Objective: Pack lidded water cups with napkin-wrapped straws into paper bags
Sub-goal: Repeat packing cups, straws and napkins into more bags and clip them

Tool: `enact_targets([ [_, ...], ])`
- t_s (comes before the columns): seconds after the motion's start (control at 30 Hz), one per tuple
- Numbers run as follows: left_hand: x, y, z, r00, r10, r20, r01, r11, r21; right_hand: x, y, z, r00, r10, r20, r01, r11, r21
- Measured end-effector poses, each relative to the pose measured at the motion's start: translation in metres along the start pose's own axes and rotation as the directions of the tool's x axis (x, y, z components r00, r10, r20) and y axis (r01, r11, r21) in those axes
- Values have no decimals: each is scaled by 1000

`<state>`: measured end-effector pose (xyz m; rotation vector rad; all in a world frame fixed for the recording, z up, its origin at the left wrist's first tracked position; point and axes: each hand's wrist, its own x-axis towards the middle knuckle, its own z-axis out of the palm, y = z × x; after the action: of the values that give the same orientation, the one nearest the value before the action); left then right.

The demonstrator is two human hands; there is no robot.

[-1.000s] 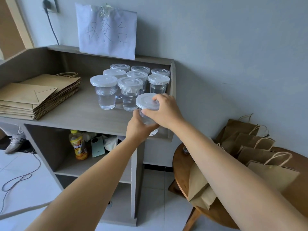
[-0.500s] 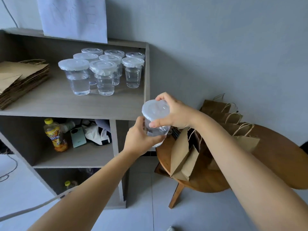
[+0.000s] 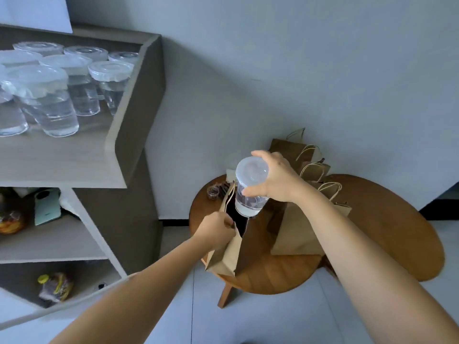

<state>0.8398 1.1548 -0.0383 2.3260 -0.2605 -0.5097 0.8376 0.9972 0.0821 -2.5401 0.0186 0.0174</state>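
Cup over open bag mouth

Lidded water cup sits tilted in the right hand, fingers wrapped round lid rim and wall, base just above the open paper bag on the round wooden table. Left hand pinches the bag's near edge, holding the mouth apart. Shelf carries at least seven more lidded cups, frame crops the rest. Other bags stand behind, count unclear. No legible writing or brands.

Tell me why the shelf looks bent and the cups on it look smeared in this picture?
Head view: the wide-angle lens bows the shelf edge near the frame's side. Head view: the shelf cups look streaked and soft, probably from head movement, while the held cup and right hand are sharper. Head view: lighting is dim and even, without glare.
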Motion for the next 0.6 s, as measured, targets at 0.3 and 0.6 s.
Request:
enact_targets([
  [0.3,75,30,46,953,-217,-211,253,954,160,56,77,-25,998,-55,-20,55,998,19],
  [0.6,92,27,58,918,-355,-178,398,813,425,80,91,-23,985,-155,-73,165,976,143],
])
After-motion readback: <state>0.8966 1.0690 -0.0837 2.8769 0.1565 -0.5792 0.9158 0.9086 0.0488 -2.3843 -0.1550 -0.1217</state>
